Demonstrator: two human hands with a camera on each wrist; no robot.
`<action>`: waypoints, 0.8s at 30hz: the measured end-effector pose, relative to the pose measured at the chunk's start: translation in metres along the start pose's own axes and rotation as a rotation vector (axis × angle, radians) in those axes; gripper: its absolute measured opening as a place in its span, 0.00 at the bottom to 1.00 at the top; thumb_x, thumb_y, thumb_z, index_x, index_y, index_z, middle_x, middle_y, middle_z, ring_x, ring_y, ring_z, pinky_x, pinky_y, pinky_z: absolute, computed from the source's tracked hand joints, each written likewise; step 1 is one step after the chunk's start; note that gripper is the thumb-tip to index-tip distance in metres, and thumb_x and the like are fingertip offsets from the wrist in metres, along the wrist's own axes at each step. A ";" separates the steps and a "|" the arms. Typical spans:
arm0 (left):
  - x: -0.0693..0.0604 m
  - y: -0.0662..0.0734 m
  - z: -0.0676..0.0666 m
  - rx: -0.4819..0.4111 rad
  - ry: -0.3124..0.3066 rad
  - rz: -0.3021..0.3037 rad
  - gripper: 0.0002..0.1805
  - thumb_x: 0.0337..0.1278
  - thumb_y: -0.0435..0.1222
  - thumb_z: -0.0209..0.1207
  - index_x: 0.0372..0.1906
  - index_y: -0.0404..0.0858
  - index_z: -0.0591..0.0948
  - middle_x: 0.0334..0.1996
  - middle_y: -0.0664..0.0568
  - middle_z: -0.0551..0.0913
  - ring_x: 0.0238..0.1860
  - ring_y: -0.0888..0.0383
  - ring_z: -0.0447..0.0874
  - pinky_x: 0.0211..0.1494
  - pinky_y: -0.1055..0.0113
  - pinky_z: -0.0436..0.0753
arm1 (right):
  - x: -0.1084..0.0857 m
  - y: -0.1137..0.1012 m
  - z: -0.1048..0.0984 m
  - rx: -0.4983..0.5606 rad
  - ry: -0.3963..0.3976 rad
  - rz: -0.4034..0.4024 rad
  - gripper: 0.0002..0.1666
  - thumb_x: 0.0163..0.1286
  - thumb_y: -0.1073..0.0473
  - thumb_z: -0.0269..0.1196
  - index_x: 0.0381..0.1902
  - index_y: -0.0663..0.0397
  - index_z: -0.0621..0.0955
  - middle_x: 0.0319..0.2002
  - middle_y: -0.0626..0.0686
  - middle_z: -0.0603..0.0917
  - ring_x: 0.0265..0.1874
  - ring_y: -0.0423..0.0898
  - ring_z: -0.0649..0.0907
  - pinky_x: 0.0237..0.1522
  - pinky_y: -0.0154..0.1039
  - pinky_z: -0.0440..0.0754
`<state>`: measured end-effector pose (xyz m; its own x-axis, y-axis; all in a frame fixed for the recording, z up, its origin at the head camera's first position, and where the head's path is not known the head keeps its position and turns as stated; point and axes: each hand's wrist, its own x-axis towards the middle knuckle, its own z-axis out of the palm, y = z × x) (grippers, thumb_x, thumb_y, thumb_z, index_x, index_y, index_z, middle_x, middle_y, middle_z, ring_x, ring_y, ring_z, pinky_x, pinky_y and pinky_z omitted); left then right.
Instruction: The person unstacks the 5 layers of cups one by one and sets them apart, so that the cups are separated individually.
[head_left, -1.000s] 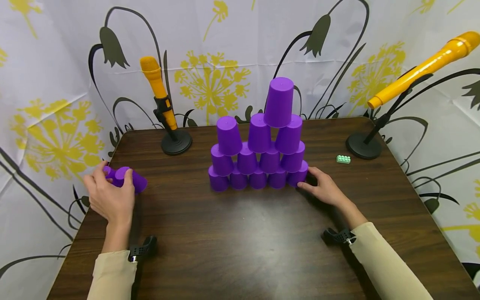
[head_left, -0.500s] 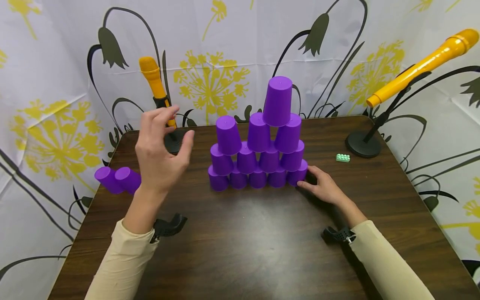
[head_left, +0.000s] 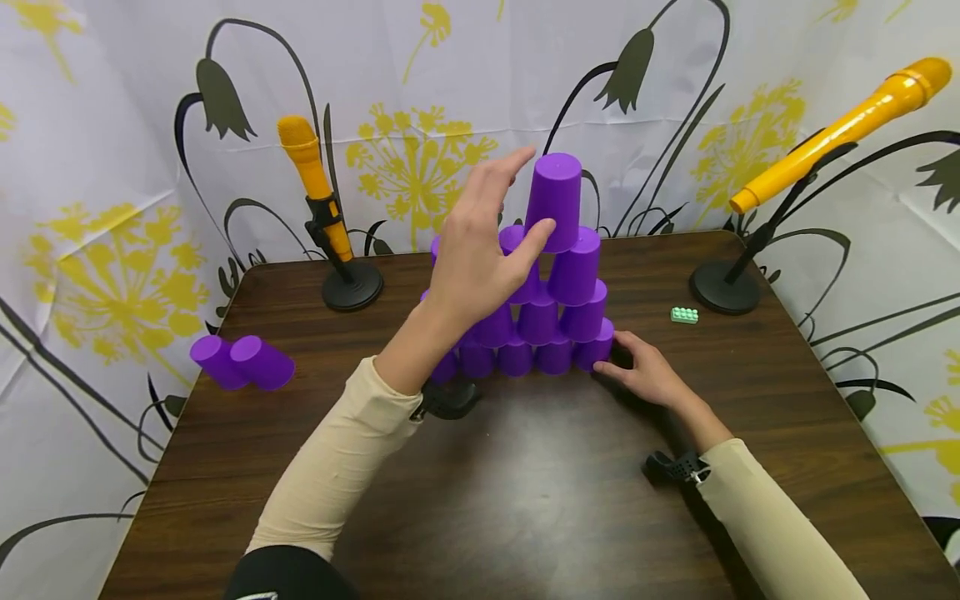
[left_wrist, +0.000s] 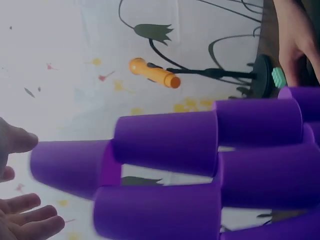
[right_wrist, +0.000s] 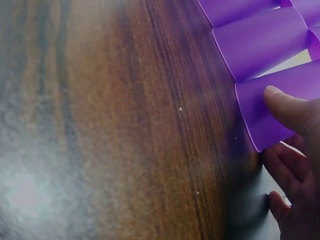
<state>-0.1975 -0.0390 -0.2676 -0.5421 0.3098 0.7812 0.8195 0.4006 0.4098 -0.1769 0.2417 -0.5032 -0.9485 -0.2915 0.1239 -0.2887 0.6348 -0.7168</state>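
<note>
Left hand [head_left: 482, 242], fingers apart, flanks the tapered purple plastic top cup [head_left: 557, 196], right hand [head_left: 643, 375] clamping a matching corner cup [head_left: 597, 346] (steadying, presumably).

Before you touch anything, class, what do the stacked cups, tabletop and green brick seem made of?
Stacked cups: probably smooth plastic, satin, with thin, even rims.
Tabletop: wood or wood-look laminate, glossy; streaky grain and a bright reflection show.
Green brick: likely moulded plastic, given its studs; finish too small to tell.

Studio-like corner: table [head_left: 555, 500], floral backdrop [head_left: 480, 50]
</note>
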 end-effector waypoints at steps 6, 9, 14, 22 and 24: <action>0.004 -0.008 0.017 -0.005 -0.010 -0.052 0.31 0.62 0.43 0.63 0.68 0.40 0.70 0.57 0.50 0.77 0.55 0.59 0.74 0.48 0.66 0.75 | 0.000 0.001 0.002 -0.001 -0.004 0.007 0.37 0.66 0.51 0.68 0.69 0.57 0.70 0.58 0.61 0.78 0.62 0.60 0.74 0.63 0.60 0.68; 0.006 -0.009 0.021 0.005 -0.009 -0.061 0.30 0.62 0.44 0.63 0.67 0.40 0.72 0.54 0.50 0.79 0.54 0.60 0.76 0.47 0.66 0.75 | 0.000 0.001 0.001 -0.002 -0.007 0.016 0.37 0.65 0.52 0.68 0.69 0.57 0.70 0.58 0.61 0.78 0.62 0.60 0.74 0.63 0.59 0.67; 0.008 -0.012 0.024 0.001 -0.008 -0.085 0.29 0.61 0.42 0.64 0.65 0.40 0.72 0.55 0.50 0.79 0.52 0.59 0.79 0.45 0.68 0.77 | 0.001 0.000 -0.001 0.001 -0.008 0.020 0.37 0.65 0.52 0.68 0.68 0.58 0.70 0.58 0.61 0.78 0.62 0.59 0.74 0.63 0.59 0.67; 0.004 -0.006 0.019 -0.085 0.030 -0.056 0.29 0.59 0.39 0.66 0.64 0.38 0.72 0.55 0.48 0.78 0.50 0.57 0.80 0.44 0.70 0.82 | 0.001 0.001 0.000 -0.001 -0.006 0.014 0.38 0.65 0.51 0.69 0.69 0.58 0.70 0.58 0.61 0.78 0.62 0.59 0.74 0.63 0.59 0.68; 0.001 0.002 0.012 -0.112 0.062 -0.025 0.29 0.58 0.39 0.67 0.64 0.37 0.72 0.54 0.47 0.78 0.50 0.57 0.81 0.45 0.71 0.82 | 0.001 0.001 0.000 -0.002 -0.005 0.013 0.38 0.65 0.51 0.69 0.69 0.58 0.70 0.58 0.61 0.78 0.62 0.59 0.74 0.63 0.59 0.68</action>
<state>-0.1982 -0.0277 -0.2717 -0.5527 0.2455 0.7964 0.8235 0.3078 0.4766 -0.1782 0.2419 -0.5038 -0.9516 -0.2867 0.1109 -0.2763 0.6400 -0.7170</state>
